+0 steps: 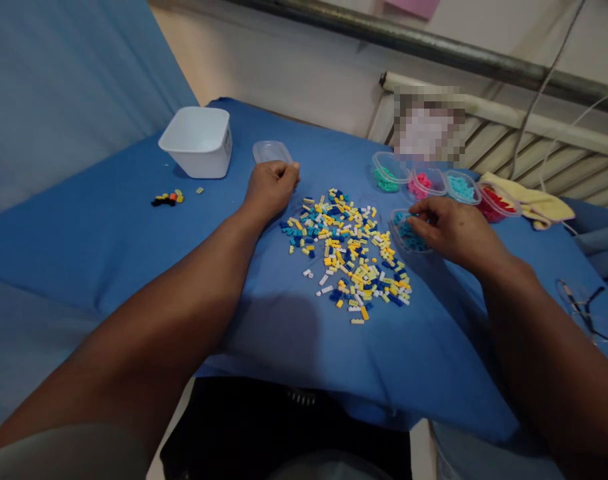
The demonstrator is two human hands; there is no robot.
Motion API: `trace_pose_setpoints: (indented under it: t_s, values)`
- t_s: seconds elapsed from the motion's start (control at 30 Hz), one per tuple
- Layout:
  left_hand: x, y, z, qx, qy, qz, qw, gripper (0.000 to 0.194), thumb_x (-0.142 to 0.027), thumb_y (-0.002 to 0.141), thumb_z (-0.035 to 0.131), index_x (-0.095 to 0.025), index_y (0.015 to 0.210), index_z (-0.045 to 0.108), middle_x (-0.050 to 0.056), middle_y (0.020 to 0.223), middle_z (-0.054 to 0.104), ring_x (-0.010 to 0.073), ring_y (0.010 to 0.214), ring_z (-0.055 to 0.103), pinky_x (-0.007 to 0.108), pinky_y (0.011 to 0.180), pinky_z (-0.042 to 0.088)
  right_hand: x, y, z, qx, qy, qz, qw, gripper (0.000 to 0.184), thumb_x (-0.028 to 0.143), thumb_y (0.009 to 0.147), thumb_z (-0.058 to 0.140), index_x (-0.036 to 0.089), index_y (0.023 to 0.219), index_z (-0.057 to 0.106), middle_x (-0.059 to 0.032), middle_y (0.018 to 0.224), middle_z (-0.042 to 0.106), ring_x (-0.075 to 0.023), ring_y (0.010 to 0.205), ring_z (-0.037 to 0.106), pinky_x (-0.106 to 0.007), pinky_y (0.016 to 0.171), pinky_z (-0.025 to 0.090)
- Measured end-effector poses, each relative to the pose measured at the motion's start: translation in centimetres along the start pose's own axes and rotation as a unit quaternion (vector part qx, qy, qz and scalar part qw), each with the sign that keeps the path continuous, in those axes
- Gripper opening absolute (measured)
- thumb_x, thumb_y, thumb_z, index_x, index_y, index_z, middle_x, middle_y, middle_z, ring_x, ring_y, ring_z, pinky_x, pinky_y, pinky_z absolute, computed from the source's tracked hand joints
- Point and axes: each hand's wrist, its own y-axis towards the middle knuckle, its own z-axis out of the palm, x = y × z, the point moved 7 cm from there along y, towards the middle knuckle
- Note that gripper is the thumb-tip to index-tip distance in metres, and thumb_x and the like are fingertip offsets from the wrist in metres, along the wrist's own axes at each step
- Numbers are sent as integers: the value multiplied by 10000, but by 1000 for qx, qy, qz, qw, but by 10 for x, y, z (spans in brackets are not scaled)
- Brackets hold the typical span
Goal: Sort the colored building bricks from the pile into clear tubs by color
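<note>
Right hand (451, 230) pinches over the blue tub (407, 235), center-right; left hand (270, 189) fisted. A nudge could tip the tub into the bricks (347, 250).

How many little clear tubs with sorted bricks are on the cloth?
5: green tub, pink tub, turquoise tub, red tub in a row, and a blue tub under the right hand.

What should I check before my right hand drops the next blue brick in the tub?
1. Right hand over the tub of blue bricks: ok.
2. Brick actually between the fingers: cannot tell.
3. Left hand closed, resting beside the brick pile: ok.
4. Blue bricks left in the pile: ok, several visible.
5. Tub upright on the blue cloth: ok.
</note>
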Motion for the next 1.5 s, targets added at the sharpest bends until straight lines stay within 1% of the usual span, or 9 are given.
trace_pose_setpoints:
  t_s: [0.13, 0.27, 0.53, 0.73, 0.83, 1.07, 1.3, 1.4, 1.5]
  values:
    - [0, 0, 0, 1, -1, -2, 1000, 453, -442, 1115, 671, -216, 727, 732, 49, 666, 680, 182, 654, 610, 328, 667, 481, -14, 2, -2, -19, -10, 24, 999, 312, 380, 1055, 681, 207, 1237, 865, -149, 1093, 869, -327, 929, 793, -458, 857, 590]
    - [2, 1, -1, -3, -1, -3, 1000, 450, -456, 1109, 686, -219, 729, 733, 53, 709, 711, 186, 677, 628, 324, 657, 476, -5, 1, 0, -19, 1, -10, 1000, 265, 383, 1066, 654, 248, 1140, 869, -138, 1148, 880, -348, 996, 809, -486, 911, 610]
    - [4, 2, 1, 0, 7, 8, 1000, 450, -473, 1099, 655, -222, 734, 732, 58, 694, 699, 201, 692, 629, 325, 625, 449, 37, -6, 13, 12, 65, -94, 993, 248, 348, 1080, 650, 236, 1107, 869, -114, 1134, 891, -318, 1002, 827, -445, 911, 608]
    - [5, 2, 2, 3, 2, 1, 1000, 451, -501, 1094, 683, -225, 742, 738, 62, 695, 701, 199, 669, 601, 331, 641, 466, 79, 23, 19, 64, 25, -150, 986, 285, 289, 1069, 633, 238, 1147, 902, -112, 1182, 891, -311, 1070, 815, -403, 881, 577]
    - [4, 1, 2, 4, 4, 1, 1000, 449, -457, 1109, 667, -224, 729, 727, 60, 687, 692, 199, 665, 596, 338, 640, 458, 87, 38, 31, 93, 1, -144, 985, 267, 256, 1016, 663, 252, 1100, 916, -97, 1116, 891, -298, 987, 804, -382, 817, 555]
    - [5, 1, 4, 13, 0, 1, 1000, 435, -444, 1111, 662, -224, 742, 726, 57, 710, 703, 199, 675, 603, 336, 612, 410, 73, 40, 52, 137, -7, -108, 985, 208, 253, 944, 724, 274, 1041, 906, -75, 1006, 881, -274, 845, 780, -358, 721, 497]
    - [3, 0, 3, 18, 4, 2, 1000, 425, -412, 1116, 660, -216, 747, 734, 59, 736, 720, 189, 675, 599, 337, 612, 408, 80, 40, 55, 139, -6, -135, 981, 164, 263, 955, 720, 260, 1013, 873, -65, 956, 866, -249, 820, 747, -341, 702, 466]
    - [2, -2, 2, 17, 2, -1, 1000, 431, -407, 1121, 659, -210, 744, 730, 53, 725, 709, 183, 672, 599, 338, 627, 413, 73, 42, 44, 138, -14, -118, 983, 181, 262, 969, 695, 242, 1041, 860, -76, 1001, 867, -258, 850, 755, -351, 724, 470]
    - [0, -3, 1, 15, -1, -1, 1000, 425, -395, 1116, 663, -203, 742, 727, 49, 723, 702, 182, 688, 612, 336, 635, 413, 48, 46, 15, 106, -30, -54, 992, 219, 279, 991, 692, 231, 1118, 864, -92, 1055, 872, -269, 890, 770, -366, 771, 494]
